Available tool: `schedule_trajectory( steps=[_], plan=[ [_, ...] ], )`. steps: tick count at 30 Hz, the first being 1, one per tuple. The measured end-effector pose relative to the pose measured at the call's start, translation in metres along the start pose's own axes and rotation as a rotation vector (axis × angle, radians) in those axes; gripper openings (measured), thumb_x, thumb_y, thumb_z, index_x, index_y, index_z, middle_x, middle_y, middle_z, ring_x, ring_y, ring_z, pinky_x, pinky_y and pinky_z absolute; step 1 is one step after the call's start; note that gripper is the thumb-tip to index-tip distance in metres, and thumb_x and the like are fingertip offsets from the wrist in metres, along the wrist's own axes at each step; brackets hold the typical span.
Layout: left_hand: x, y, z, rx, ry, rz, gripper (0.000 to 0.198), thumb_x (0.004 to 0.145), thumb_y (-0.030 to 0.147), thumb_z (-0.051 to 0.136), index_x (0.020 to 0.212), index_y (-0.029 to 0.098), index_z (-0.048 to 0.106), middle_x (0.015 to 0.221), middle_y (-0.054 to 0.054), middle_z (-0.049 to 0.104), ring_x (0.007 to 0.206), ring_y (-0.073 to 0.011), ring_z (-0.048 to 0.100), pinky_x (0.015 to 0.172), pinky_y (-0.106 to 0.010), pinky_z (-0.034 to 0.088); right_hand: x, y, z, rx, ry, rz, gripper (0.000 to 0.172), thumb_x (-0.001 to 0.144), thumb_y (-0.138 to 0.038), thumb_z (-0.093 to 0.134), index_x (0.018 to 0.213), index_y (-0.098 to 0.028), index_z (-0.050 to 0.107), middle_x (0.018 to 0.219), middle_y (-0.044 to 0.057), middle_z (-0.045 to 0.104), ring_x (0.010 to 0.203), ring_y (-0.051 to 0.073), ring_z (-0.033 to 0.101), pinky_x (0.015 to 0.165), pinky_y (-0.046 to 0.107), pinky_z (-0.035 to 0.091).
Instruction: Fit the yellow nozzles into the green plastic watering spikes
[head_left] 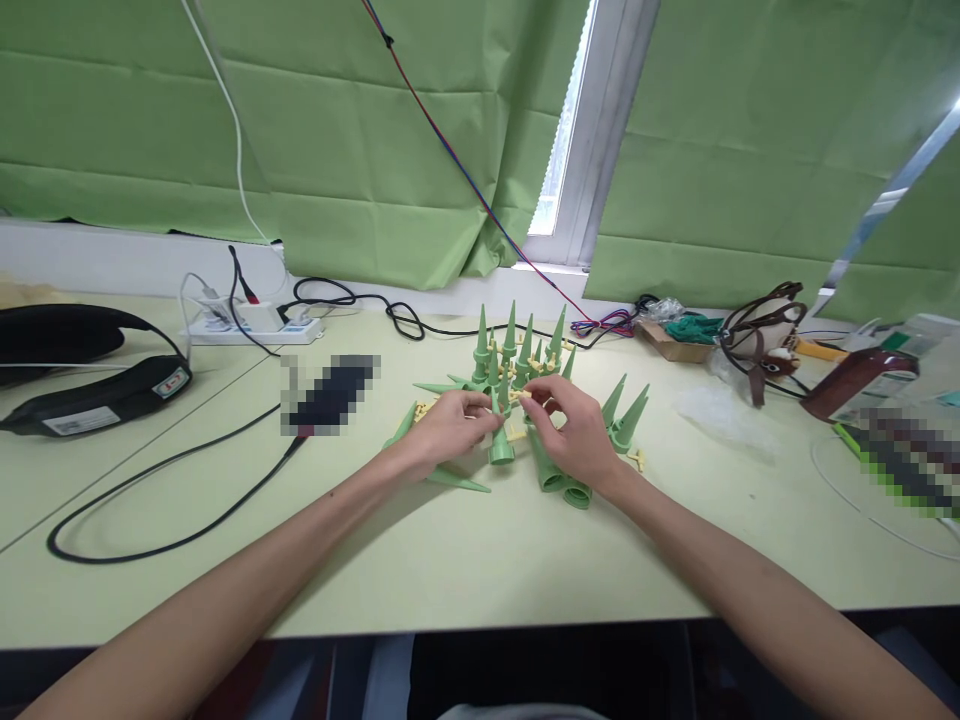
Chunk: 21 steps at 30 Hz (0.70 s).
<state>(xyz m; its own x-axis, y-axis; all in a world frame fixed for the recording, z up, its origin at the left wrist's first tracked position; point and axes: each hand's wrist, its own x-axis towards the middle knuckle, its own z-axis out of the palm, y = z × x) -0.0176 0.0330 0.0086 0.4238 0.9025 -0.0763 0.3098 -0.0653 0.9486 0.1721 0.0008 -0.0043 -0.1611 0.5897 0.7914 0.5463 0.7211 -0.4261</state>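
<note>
My left hand point(454, 428) grips a green plastic watering spike point(501, 452), its wide round end toward me. Between the thumb and fingertips of my right hand point(574, 420) is a small yellow valve point(519, 396), close to that spike's narrow end. Beyond both hands several green spikes stand point up point(513, 335), with small yellow valves among them. Under my right hand more spikes point(577, 493) lie with their open threaded ends facing me. Another spike point(461, 481) lies by my left wrist. A loose yellow valve point(637, 460) rests right of my right wrist.
At the left are a power strip point(255, 325), a black case point(101, 395) and a blurred dark device point(330, 395) on a cable. The right side holds a cardboard box point(675, 343), clear plastic wrap point(731, 420) and a brown bottle point(862, 383). A green curtain point(360, 150) hangs behind.
</note>
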Motion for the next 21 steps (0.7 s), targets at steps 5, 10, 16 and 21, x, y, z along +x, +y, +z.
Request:
schedule_trajectory(
  steps=[5,10,16,21],
  plan=[
    [-0.002,0.009,0.002,-0.136,0.090,0.065,0.035,0.081,0.050,0.062,0.072,0.020,0.046,0.059,0.006,0.032,0.049,-0.0072,0.030,0.043,-0.019,0.023,0.000,-0.001,0.000,0.007,0.022,0.008,0.007,0.095,-0.023,0.051,0.097,-0.020,0.057,0.086,0.005,0.063,0.072,0.015,0.059,0.063,0.028,0.052],
    [-0.003,0.011,0.002,-0.035,0.162,0.126,0.039,0.087,0.056,0.053,0.075,0.020,0.043,0.056,0.007,0.037,0.045,-0.0063,0.027,0.040,-0.018,0.021,0.000,-0.002,0.001,0.021,0.026,0.004,0.007,0.095,-0.022,0.052,0.097,-0.019,0.058,0.085,0.005,0.062,0.072,0.015,0.059,0.062,0.028,0.053],
    [-0.003,0.011,0.001,0.003,0.213,0.167,0.040,0.088,0.059,0.050,0.079,0.021,0.042,0.063,0.004,0.058,0.044,-0.0064,0.034,0.040,-0.018,0.025,0.000,-0.002,0.000,0.014,-0.025,0.006,0.010,0.096,-0.025,0.051,0.099,-0.020,0.060,0.087,0.006,0.065,0.073,0.016,0.060,0.064,0.029,0.053],
    [-0.003,0.013,0.000,-0.027,0.256,0.206,0.038,0.089,0.056,0.051,0.081,0.021,0.042,0.059,0.005,0.055,0.042,-0.0056,0.031,0.039,-0.017,0.024,-0.001,-0.002,0.001,0.028,-0.056,0.004,0.011,0.097,-0.026,0.050,0.099,-0.021,0.059,0.088,0.007,0.066,0.074,0.017,0.060,0.064,0.030,0.053]
  ],
)
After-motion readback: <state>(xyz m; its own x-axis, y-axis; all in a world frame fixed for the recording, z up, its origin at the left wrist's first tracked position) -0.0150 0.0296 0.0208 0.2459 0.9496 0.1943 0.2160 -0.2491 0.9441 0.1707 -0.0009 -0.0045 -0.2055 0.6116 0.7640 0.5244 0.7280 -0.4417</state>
